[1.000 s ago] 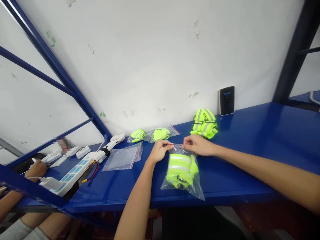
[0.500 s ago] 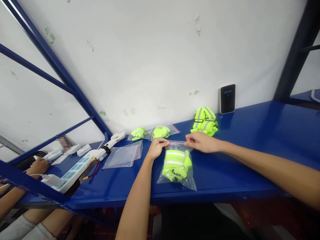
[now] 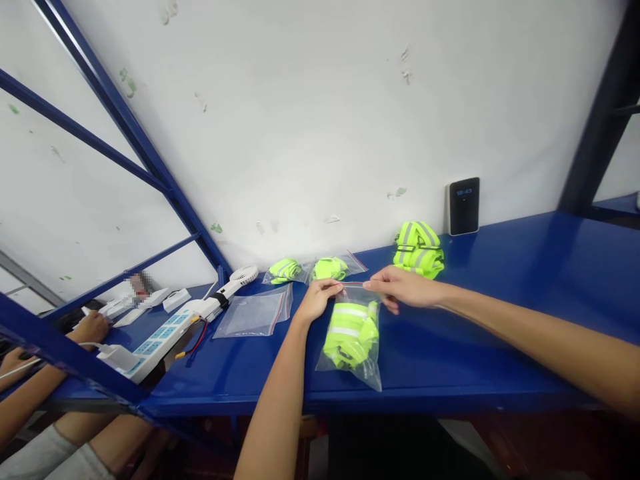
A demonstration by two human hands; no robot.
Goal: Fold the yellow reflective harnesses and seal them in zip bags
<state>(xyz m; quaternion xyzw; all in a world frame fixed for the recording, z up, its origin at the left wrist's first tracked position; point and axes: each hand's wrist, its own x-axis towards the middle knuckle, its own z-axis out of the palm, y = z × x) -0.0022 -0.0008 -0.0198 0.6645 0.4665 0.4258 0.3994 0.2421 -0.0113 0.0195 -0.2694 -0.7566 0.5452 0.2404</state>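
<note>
A clear zip bag [image 3: 353, 333] holding a folded neon-yellow reflective strap lies on the blue shelf [image 3: 500, 300]. My left hand [image 3: 320, 299] pinches the bag's top edge at its left end. My right hand [image 3: 400, 288] pinches the same edge at its right end. Both hands are closed on the red-lined seal strip, which stretches between them.
Two small filled bags [image 3: 315, 269] lie by the wall, an unbagged folded strap [image 3: 419, 241] sits behind my right hand, and empty zip bags [image 3: 255, 312] lie to the left. A phone [image 3: 463, 206] leans on the wall. A power strip [image 3: 160, 337], a handheld fan [image 3: 235, 283] and another person's hands [image 3: 90, 327] are at far left.
My hands have drawn closer together along the bag's top edge, and the bag's top has lifted slightly off the shelf. The view shifted a little to the left.
</note>
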